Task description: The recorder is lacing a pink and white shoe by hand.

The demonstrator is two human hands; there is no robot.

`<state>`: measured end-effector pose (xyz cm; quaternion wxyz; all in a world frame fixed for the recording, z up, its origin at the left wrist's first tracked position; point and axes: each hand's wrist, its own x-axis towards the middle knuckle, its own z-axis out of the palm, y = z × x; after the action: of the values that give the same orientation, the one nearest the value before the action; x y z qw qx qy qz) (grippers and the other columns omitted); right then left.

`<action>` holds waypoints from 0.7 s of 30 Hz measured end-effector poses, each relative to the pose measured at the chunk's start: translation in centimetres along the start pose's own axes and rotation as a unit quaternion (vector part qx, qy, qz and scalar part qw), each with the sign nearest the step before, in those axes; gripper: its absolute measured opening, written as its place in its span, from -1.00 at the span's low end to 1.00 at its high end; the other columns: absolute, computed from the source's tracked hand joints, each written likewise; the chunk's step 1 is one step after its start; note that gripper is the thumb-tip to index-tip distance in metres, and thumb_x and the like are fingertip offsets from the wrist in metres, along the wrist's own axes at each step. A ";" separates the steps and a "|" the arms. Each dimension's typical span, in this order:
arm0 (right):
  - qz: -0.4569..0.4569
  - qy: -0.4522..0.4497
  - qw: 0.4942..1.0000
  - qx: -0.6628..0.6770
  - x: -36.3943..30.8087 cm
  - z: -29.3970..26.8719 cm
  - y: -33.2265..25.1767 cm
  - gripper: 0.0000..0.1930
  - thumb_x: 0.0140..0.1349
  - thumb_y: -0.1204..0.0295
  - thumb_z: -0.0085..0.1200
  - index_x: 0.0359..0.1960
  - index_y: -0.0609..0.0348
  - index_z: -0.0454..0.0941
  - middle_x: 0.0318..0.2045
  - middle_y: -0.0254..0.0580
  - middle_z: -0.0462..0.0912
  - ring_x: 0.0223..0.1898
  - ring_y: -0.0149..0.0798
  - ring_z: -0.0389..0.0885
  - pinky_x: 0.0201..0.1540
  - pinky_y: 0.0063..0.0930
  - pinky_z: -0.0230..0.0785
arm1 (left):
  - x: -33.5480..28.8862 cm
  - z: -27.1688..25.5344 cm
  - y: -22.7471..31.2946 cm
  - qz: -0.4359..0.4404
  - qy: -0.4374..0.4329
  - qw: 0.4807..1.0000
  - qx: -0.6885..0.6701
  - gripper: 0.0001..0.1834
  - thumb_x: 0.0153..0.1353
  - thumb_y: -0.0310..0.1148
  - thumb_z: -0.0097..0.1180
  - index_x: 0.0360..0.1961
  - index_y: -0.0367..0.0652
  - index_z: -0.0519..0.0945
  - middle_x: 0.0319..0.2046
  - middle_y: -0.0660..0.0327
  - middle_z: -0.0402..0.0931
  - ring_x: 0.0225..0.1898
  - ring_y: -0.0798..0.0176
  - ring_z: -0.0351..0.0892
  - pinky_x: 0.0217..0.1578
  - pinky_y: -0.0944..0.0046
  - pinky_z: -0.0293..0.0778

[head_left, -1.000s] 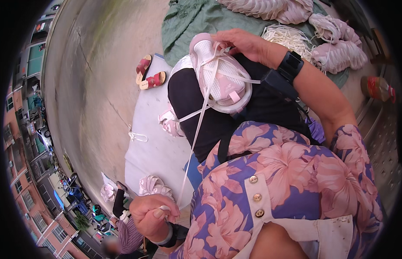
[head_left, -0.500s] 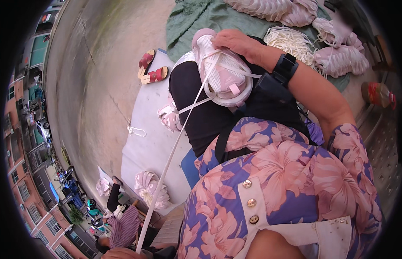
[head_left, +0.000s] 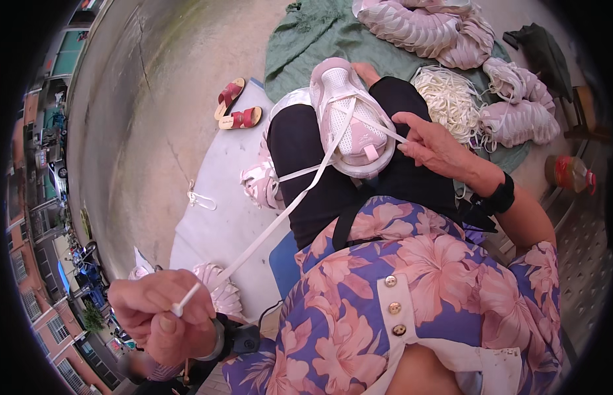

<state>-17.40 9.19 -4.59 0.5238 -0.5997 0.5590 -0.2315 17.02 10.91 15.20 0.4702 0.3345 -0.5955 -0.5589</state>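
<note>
Head view: lace (head_left: 280,220) in left hand (head_left: 158,315) and right hand (head_left: 441,150).

Shoe (head_left: 360,137) in matt, porous mesh, lace (head_left: 273,224) in matt fabric, sheet (head_left: 306,49) of wrinkled cloth.

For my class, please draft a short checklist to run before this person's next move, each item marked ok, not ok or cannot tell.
1. Left hand grips lace: ok; a tip pokes out of the fist.
2. Right hand grips lace: ok; thumb and fingers pinch it beside the shoe.
3. Shoe supported: ok; it rests on the legs.
4. A hand free to steady the shoe: not ok; both are holding lace.
5. Every eyelet threaded: cannot tell; they are too small to make out.
6. Lace pile clear of the hands: ok; it lies beyond the right hand, on green cloth.
</note>
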 end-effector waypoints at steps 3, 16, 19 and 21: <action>0.069 -0.032 0.983 0.169 -3.8 -2.6 -3.2 -0.67 0.20 0.50 -0.05 0.02 0.23 0.37 -0.62 -0.30 0.48 -0.68 -0.56 0.40 -0.62 -0.71 0.25 | 3.1 0.9 -3.5 -0.060 0.002 0.997 -0.040 -0.79 0.10 -0.54 0.06 -0.28 -0.39 0.32 -0.59 -0.03 0.45 -0.65 0.29 0.40 -0.62 0.42 0.36; -0.308 -0.052 0.854 0.415 -7.2 -19.1 -6.0 -0.65 0.27 0.37 -0.09 0.05 0.25 0.33 -0.20 0.09 0.58 -0.21 -0.20 0.57 0.07 -0.10 0.31 | 8.7 0.8 -12.7 -0.158 0.039 0.984 -0.074 -0.72 0.13 -0.52 0.08 -0.12 -0.36 0.40 -0.47 0.11 0.55 -0.55 0.42 0.47 -0.43 0.45 0.44; -0.297 0.001 0.858 0.418 -5.8 -19.6 -6.5 -0.66 0.25 0.42 -0.10 0.04 0.29 0.33 -0.19 0.09 0.57 -0.14 -0.21 0.54 0.10 -0.16 0.29 | 8.6 0.8 -13.1 -0.166 0.043 0.983 -0.066 -0.71 0.13 -0.52 0.09 -0.12 -0.35 0.40 -0.47 0.12 0.55 -0.55 0.43 0.47 -0.43 0.46 0.44; -0.295 0.040 0.859 0.417 -5.2 -20.0 -7.0 -0.66 0.24 0.45 -0.11 0.03 0.32 0.33 -0.18 0.08 0.57 -0.10 -0.22 0.52 0.12 -0.21 0.27 | 8.6 1.1 -13.7 -0.161 0.038 0.983 -0.077 -0.71 0.13 -0.53 0.09 -0.11 -0.32 0.39 -0.47 0.13 0.55 -0.56 0.44 0.46 -0.45 0.50 0.40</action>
<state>-33.03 5.30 10.12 0.6093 -0.4521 0.2279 -0.6102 11.44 1.30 3.45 0.4206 0.4103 -0.4706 -0.6582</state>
